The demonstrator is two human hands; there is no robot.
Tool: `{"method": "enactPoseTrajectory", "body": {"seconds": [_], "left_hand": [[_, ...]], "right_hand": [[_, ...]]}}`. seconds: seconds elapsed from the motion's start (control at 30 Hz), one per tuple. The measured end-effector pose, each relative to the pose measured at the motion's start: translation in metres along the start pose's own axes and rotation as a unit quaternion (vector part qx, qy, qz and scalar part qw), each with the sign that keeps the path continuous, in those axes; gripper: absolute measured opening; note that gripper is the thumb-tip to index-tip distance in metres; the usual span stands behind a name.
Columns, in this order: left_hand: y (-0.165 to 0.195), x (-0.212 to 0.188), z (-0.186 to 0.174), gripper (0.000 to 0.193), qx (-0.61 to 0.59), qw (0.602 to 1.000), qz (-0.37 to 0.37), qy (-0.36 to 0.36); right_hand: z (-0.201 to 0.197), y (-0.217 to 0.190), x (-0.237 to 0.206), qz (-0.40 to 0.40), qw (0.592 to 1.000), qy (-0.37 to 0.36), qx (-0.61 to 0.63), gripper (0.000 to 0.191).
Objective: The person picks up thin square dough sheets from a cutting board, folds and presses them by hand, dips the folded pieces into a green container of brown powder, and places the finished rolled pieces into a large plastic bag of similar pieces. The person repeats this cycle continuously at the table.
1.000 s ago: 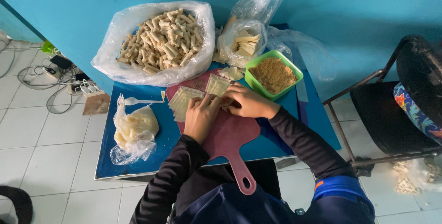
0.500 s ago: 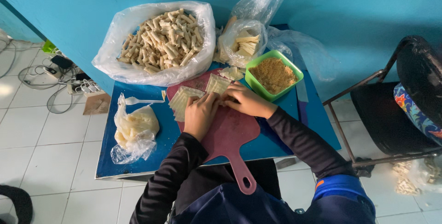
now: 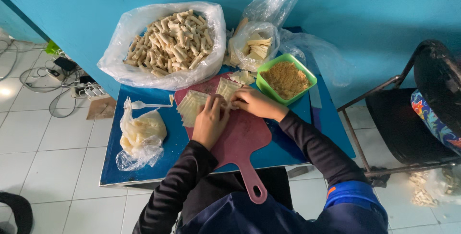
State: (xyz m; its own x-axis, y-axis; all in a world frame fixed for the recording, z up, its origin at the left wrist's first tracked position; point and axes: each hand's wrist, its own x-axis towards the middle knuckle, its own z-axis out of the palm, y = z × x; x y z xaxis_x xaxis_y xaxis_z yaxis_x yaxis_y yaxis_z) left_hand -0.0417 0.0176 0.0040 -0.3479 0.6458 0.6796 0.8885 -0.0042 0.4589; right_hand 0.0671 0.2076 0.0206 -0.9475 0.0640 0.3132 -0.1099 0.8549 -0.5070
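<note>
Both hands work together on a dark red cutting board [image 3: 245,140] on a small blue table [image 3: 144,166]. My left hand [image 3: 210,121] and my right hand [image 3: 254,102] pinch a small pale roll between their fingertips; the roll is mostly hidden by the fingers. A fanned stack of pale square wrappers [image 3: 192,106] lies just left of my left hand, and another wrapper [image 3: 225,88] lies above the hands. A green bowl [image 3: 264,73] of brown crumbly filling stands right beside my right hand.
A big clear bag of finished rolls [image 3: 170,44] sits at the back left; a smaller bag of wrappers [image 3: 257,46] behind the bowl. A bag of pale paste [image 3: 140,135] and a white plastic fork [image 3: 144,104] lie left. A black chair [image 3: 418,118] stands right; cables [image 3: 62,78] on the floor.
My left hand has shifted slightly up and right, closer to my right hand on the board. Nothing else has moved.
</note>
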Motion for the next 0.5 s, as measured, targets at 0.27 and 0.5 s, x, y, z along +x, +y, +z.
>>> {"method": "enactPoseTrajectory", "body": {"seconds": [0.27,0.5], "left_hand": [[-0.001,-0.003,0.003,0.018,-0.001,0.999,-0.037,-0.029],[0.007,-0.004,-0.007,0.023,0.078,0.997,0.029,0.005]], "right_hand": [[-0.010,0.005,0.011,0.065,0.993,-0.070,0.067,0.018],[-0.010,0.005,0.011,0.064,0.991,-0.072,0.095,0.018]]}}
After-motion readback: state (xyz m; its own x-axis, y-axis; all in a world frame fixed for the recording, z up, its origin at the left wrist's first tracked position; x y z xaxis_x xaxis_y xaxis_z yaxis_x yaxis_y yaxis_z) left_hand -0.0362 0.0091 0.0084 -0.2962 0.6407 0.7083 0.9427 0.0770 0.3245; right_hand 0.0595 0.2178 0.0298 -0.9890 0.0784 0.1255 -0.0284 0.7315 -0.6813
